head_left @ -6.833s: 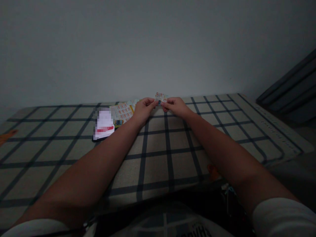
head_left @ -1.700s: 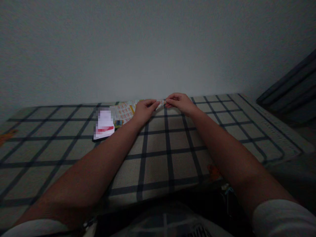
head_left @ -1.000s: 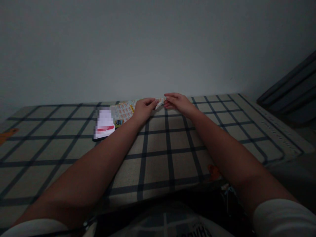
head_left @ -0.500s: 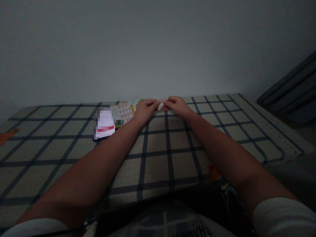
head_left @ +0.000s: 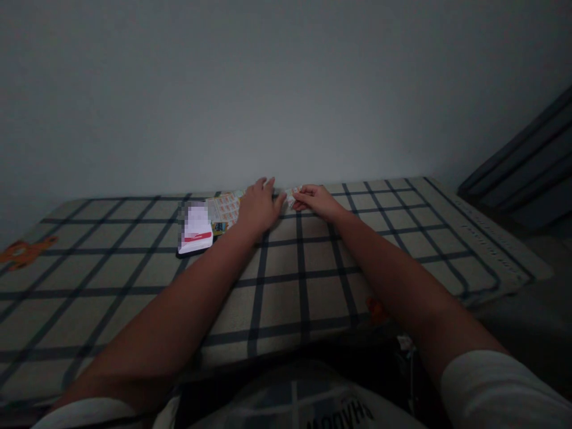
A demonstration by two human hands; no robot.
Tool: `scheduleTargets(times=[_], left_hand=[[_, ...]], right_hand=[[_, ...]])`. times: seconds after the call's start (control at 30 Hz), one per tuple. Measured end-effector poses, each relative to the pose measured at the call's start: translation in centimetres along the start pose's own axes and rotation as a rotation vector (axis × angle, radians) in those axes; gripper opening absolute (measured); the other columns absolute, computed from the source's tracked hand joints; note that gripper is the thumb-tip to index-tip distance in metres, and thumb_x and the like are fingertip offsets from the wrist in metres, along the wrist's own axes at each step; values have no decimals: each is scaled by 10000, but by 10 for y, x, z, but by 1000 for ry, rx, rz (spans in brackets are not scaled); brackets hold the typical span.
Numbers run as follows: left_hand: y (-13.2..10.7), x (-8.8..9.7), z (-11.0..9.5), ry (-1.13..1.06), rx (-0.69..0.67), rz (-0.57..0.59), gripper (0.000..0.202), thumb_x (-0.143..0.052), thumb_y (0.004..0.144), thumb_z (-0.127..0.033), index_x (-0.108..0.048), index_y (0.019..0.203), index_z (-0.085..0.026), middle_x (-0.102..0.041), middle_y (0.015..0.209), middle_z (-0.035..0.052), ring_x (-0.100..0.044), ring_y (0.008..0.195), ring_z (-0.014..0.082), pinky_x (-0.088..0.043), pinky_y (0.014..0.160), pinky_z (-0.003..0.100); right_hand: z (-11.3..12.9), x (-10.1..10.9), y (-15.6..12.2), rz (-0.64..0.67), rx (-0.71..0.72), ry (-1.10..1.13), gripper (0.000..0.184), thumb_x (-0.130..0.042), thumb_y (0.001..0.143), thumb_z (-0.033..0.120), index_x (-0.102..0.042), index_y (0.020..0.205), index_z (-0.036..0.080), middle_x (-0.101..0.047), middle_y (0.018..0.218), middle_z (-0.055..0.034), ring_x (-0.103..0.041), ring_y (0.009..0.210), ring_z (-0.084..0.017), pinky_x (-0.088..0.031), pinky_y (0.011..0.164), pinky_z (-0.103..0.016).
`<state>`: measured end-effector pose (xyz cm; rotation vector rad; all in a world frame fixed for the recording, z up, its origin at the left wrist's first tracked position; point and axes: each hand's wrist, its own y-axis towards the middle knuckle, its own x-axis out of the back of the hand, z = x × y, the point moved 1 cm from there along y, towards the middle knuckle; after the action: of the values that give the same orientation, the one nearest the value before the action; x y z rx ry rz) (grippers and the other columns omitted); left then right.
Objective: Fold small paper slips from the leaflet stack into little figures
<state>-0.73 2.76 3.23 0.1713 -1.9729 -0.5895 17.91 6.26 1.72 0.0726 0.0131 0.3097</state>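
Both my arms reach far forward over a plaid cloth (head_left: 304, 280). My right hand (head_left: 315, 201) is closed, pinching a small folded printed paper (head_left: 291, 195) near the wall. My left hand (head_left: 259, 205) rests just left of that paper with its fingers stretched out flat on the cloth, its thumb close to the paper's edge. Under and left of my left hand lies a printed sheet with orange panels (head_left: 223, 208).
A white card with a red stripe (head_left: 195, 234) lies on a dark object left of the printed sheet. An orange patch (head_left: 22, 250) marks the cloth at far left. A plain wall rises behind; dark slanted boards (head_left: 522, 173) stand at right.
My left hand has let go of the small paper and spread flat on the cloth. My right hand alone still pinches the paper, lower to the cloth. The camera view shifted slightly.
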Motion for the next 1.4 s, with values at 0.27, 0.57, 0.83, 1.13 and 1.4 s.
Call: scheduleTargets(times=[0.27,0.57,0.83,1.13,1.4], left_hand=[[-14,-10,23,232,213,287,769,-364,1019,-544,-332,1620,-64,-228,1699,277,-180,1588,467,-202,1232,695],[-15,-23,20,177,82,309,746,-366,1049,-466,-263,1629,-9,-184,1708,287,-174,1601,415,-205,1273,579],[-6,-37,33,118,-38,161,669,-427,1023,-374,-382,1561,19,-314,1647,331,-308,1560,395,-253,1265,521],[2,-13,19,-24,-39,35,587,-462,994,-394,-548,1475,-69,-447,1613,232,-383,1524,356,-236,1273,528],[9,-16,-6,-827,200,105,441,-665,881,-522,-784,1079,-147,-784,950,105,-710,783,208,-574,692,313]], right_hand=[[-5,-1,2,-1,-29,8,205,-687,955,143,-651,753,153,-718,649,-8,-671,568,-71,-571,604,-161],[-7,1,4,5,-22,2,203,-684,959,145,-647,760,144,-715,658,-11,-671,575,-73,-575,609,-169],[-5,0,3,4,-27,3,212,-684,962,156,-630,757,152,-699,639,-2,-663,562,-69,-562,600,-159],[-1,-1,0,-41,-33,47,271,-640,962,110,-524,728,185,-688,624,13,-679,596,-83,-574,647,-186],[1,1,-1,7,-34,69,212,-739,899,184,-580,759,184,-652,615,39,-637,575,-77,-546,628,-182]])
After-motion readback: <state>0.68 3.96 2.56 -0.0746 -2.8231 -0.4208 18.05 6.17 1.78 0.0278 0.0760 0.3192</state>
